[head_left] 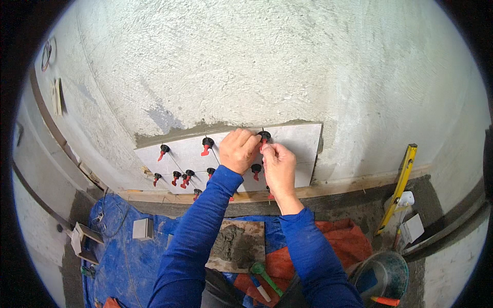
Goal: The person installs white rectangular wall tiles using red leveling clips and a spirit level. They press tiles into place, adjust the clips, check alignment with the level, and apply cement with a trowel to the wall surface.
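Note:
Light grey tiles [303,149] are set low on a rough plastered wall, with red-and-black tile levelling clips along their joints. My right hand [280,167] pinches the red handle of one levelling clip [264,135] at the tiles' top edge. Beside it, the curled fingers of my left hand [239,150] close against the same clip's black cap; their tips are partly hidden. Another levelling clip [207,146] stands left of my left hand, and one more [256,171] sits just below, between my hands. Further clips are partly covered by my left forearm.
A yellow spirit level [398,187] leans at the right. Below lie a mortar-covered board [251,256], a green-handled tool [266,277], an orange cloth [344,238] and a blue tarp [115,256]. A bucket [403,274] stands lower right; a small pale box [143,229] rests left.

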Motion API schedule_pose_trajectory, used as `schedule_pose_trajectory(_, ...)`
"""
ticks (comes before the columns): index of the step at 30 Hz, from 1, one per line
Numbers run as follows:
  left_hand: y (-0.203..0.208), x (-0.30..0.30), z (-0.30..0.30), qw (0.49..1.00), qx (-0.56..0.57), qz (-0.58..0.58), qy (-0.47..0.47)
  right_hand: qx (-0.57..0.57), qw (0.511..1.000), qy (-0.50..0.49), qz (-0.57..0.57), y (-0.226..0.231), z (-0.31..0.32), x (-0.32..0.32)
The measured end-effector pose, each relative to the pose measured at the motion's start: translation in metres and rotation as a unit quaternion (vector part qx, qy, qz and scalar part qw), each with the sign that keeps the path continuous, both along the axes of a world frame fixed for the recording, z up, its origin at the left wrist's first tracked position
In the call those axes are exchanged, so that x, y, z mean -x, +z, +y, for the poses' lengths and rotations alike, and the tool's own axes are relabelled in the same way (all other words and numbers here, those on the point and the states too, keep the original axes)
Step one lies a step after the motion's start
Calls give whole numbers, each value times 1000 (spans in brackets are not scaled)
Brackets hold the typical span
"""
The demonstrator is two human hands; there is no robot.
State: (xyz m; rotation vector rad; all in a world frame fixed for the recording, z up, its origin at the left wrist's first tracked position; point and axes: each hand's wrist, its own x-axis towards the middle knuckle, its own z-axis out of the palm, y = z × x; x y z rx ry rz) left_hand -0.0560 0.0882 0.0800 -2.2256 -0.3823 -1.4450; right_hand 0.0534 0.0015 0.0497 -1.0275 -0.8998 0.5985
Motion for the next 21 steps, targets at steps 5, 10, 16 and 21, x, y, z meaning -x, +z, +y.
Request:
schedule_pose_trajectory(5,-14,-9,-7,997,14,-63,37,13,999,7,-32,5,-4,-6)
schedule_pose_trajectory(10,-22,-21,-14,991,52,-118,38,-42,898,-401,-175,-1,-15,-41)
schedule_pose_trajectory(16,-23,-22,-12,990,57,-125,22,16,912,-368,-178,-15,-13,-72)
schedule_pose_trajectory(21,-25,-20,-12,990,84,-114,16,-6,912,-364,-188,-22,-9,-76)
